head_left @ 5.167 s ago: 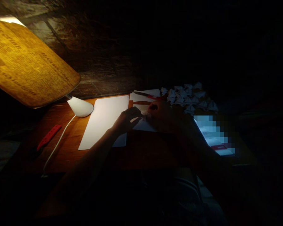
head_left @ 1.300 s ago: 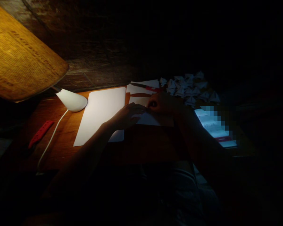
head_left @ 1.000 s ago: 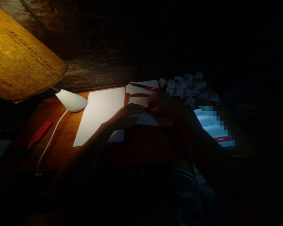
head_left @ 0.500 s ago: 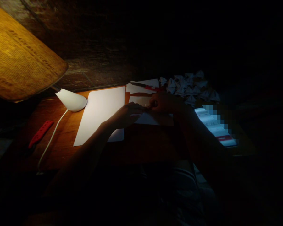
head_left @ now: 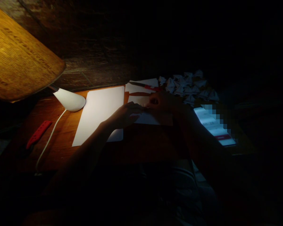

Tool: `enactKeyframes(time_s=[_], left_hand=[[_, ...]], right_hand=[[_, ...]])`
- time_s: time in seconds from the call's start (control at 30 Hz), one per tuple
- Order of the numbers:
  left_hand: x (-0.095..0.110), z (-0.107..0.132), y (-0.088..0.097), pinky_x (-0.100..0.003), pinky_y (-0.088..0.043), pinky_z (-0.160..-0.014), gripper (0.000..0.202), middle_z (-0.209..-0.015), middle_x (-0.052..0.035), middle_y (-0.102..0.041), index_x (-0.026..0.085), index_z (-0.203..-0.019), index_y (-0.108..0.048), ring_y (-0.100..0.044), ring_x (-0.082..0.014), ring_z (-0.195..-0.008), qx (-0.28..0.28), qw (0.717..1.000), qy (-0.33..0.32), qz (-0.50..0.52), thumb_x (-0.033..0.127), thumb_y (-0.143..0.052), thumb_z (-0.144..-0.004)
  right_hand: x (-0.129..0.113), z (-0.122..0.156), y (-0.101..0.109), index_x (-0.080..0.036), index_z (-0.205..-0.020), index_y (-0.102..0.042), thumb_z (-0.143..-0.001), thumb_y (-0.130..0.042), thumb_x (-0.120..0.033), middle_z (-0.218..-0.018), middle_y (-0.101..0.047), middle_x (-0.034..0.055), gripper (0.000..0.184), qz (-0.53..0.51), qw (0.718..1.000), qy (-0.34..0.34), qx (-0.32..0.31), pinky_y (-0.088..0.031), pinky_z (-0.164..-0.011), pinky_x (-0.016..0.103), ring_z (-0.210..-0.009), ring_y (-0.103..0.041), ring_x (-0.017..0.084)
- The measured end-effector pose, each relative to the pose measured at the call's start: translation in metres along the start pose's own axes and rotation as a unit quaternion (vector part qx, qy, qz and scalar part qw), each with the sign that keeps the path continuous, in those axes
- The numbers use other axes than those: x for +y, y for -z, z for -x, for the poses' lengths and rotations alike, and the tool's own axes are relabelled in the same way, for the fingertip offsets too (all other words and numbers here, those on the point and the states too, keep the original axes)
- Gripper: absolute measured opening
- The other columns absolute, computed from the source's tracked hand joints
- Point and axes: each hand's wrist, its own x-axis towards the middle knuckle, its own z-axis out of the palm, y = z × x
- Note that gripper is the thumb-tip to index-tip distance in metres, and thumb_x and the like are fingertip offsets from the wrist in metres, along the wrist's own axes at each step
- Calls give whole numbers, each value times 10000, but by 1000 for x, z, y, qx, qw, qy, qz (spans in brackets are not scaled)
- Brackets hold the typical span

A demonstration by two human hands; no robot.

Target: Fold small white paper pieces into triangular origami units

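Note:
My left hand (head_left: 130, 110) lies palm down over a piece of white paper (head_left: 146, 118), its fingers stretched towards my right hand. My right hand (head_left: 157, 101) is in shadow, its fingers curled in a pinch at a small pale paper edge (head_left: 145, 105) between the two hands. Exactly how the paper is folded there is too dark to tell. Just behind the hands, a cutting tool with a red handle (head_left: 152, 88) and a dark blade rests on more paper pieces (head_left: 153, 82). A stack of white sheets (head_left: 103, 110) lies by my left forearm.
Several small folded paper pieces (head_left: 179, 86) crowd the back right of the wooden table (head_left: 63, 131). A lit phone (head_left: 212, 125) lies near my right forearm. At left stand a lamp with a white base (head_left: 70, 100) and brown shade (head_left: 21, 59), its white cord (head_left: 50, 141), and a red power strip (head_left: 40, 133).
The view has shifted slightly, so the things on the table sit a little further left. Both hands stay at the same paper with hardly any visible movement.

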Motion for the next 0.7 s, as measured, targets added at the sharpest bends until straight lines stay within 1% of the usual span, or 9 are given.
enactKeyframes(time_s=[0.07,0.13,0.27,0.37,0.5,0.6,0.7], left_hand=[[1,0,0,-466,-588,-1074,316,-1328,-99,-773,225,-1278,-767,-680,-260,-1235,-6,1000,3,-5,197,-601,-1011],[1,0,0,-460,-582,-1078,314,-1329,-92,-770,228,-1272,-763,-675,-260,-1235,-9,1000,6,-9,195,-609,-1000],[2,0,0,-455,-575,-1080,297,-1332,-100,-758,212,-1256,-756,-667,-263,-1228,-10,1000,14,-12,204,-610,-997],[2,0,0,-460,-569,-1086,292,-1338,-116,-747,199,-1249,-751,-660,-271,-1238,-14,1000,14,-14,204,-613,-992],[2,-1,0,-471,-571,-1078,289,-1333,-118,-745,197,-1241,-750,-661,-278,-1227,-18,1000,14,-21,199,-614,-987],[2,-1,1,-481,-570,-1068,298,-1357,-110,-740,206,-1249,-751,-664,-279,-1211,-19,999,15,-26,195,-609,-987],[3,-1,1,-475,-570,-1053,317,-1352,-99,-741,220,-1265,-752,-666,-278,-1200,-21,999,19,-27,190,-612,-982]], right_hand=[[-4,1,0,-169,-946,-829,-941,-666,-450,-899,-786,95,325,16,999,-32,18,-345,-656,334,-742,-608,188],[-8,2,0,-170,-940,-837,-918,-701,-456,-905,-794,105,317,33,998,-55,26,-359,-664,340,-759,-626,203],[-18,4,1,-178,-887,-843,-906,-729,-485,-867,-799,105,327,47,995,-85,20,-394,-667,338,-759,-666,221],[-20,3,0,-171,-884,-849,-907,-745,-449,-832,-801,104,298,56,993,-102,10,-432,-672,326,-756,-697,226],[-19,0,-3,-159,-921,-862,-918,-746,-414,-872,-823,117,281,38,990,-136,-8,-491,-694,316,-773,-735,233],[-19,-2,-4,-159,-957,-870,-918,-751,-391,-914,-834,133,264,15,986,-166,-16,-528,-729,325,-832,-766,257],[-20,-2,-3,-173,-959,-874,-904,-769,-371,-945,-839,132,232,4,984,-177,-20,-556,-778,336,-877,-778,270]])
